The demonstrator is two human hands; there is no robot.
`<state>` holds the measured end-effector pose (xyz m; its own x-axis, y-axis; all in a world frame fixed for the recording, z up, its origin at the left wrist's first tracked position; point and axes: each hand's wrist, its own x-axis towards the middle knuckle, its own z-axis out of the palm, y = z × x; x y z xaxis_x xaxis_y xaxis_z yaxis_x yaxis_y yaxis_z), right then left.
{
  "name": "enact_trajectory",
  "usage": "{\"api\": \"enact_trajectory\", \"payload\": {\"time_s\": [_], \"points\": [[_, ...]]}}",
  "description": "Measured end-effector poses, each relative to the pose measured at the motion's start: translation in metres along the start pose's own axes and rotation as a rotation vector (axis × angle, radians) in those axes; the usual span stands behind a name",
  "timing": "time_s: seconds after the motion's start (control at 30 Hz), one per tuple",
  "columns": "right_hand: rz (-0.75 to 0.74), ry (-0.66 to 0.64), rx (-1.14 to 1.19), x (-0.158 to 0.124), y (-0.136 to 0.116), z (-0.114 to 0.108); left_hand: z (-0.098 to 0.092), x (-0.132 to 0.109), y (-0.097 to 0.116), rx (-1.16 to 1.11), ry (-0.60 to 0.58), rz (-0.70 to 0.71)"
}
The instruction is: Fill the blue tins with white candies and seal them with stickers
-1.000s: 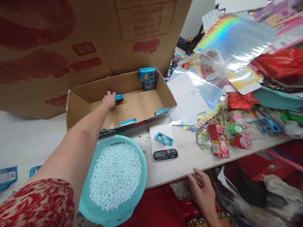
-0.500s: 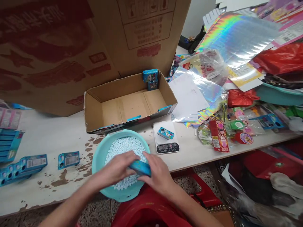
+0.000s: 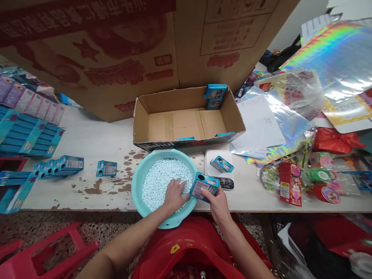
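My left hand [image 3: 174, 195] rests on the small pale-blue candies [image 3: 158, 180] in a turquoise basin [image 3: 136, 193], its fingers spread apart and the tips partly among them. My right hand [image 3: 218, 204] grips a small blue candy box [image 3: 204, 187] over the basin's right rim, with the thumb on the printed face. Just behind that box, a second blue box [image 3: 222, 164] lies on a white digital scale [image 3: 229, 183].
An open cardboard carton [image 3: 158, 128] behind the basin has two blue boxes [image 3: 215, 92] stacked in its back right corner. At left stand a single box [image 3: 106, 169], a row of boxes [image 3: 71, 164] and packed trays [image 3: 31, 133]. Packets [image 3: 290, 184] clutter the right.
My left hand has come off the box and gone down onto the candies. My right hand has carried the box rightward, away from above the basin's middle. The view has turned left.
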<state>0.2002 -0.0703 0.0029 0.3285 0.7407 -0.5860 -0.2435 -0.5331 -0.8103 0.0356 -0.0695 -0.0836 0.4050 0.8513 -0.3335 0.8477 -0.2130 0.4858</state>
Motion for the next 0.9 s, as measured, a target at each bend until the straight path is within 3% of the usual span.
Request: {"api": "enact_trajectory", "payload": {"time_s": [0.1, 0.17, 0.23, 0.37, 0.5, 0.57, 0.67, 0.9], "points": [[0.003, 0.023, 0.034, 0.002, 0.000, 0.001, -0.003, 0.001, 0.002, -0.014, -0.056, 0.136], [-0.018, 0.011, 0.012, 0.002, -0.006, 0.001, -0.006, 0.000, -0.007, -0.058, -0.104, 0.147], [-0.042, -0.012, -0.029, 0.002, -0.014, 0.003, -0.010, -0.001, -0.019, -0.182, -0.097, 0.024], [-0.088, -0.070, -0.166, -0.001, -0.021, 0.015, -0.031, 0.005, -0.037, -0.570, 0.048, -0.341], [-0.200, -0.150, -0.337, -0.002, -0.012, 0.033, -0.071, 0.009, -0.028, -1.180, 0.191, -0.584], [-0.282, -0.205, -0.436, -0.002, -0.005, 0.042, -0.093, 0.009, -0.015, -1.463, 0.269, -0.556], [-0.426, -0.272, -0.614, -0.002, 0.004, 0.054, -0.115, 0.010, 0.003, -1.698, 0.390, -0.436], [-0.577, -0.290, -0.865, -0.005, 0.003, 0.063, -0.119, 0.017, 0.014, -1.773, 0.573, -0.504]]}}
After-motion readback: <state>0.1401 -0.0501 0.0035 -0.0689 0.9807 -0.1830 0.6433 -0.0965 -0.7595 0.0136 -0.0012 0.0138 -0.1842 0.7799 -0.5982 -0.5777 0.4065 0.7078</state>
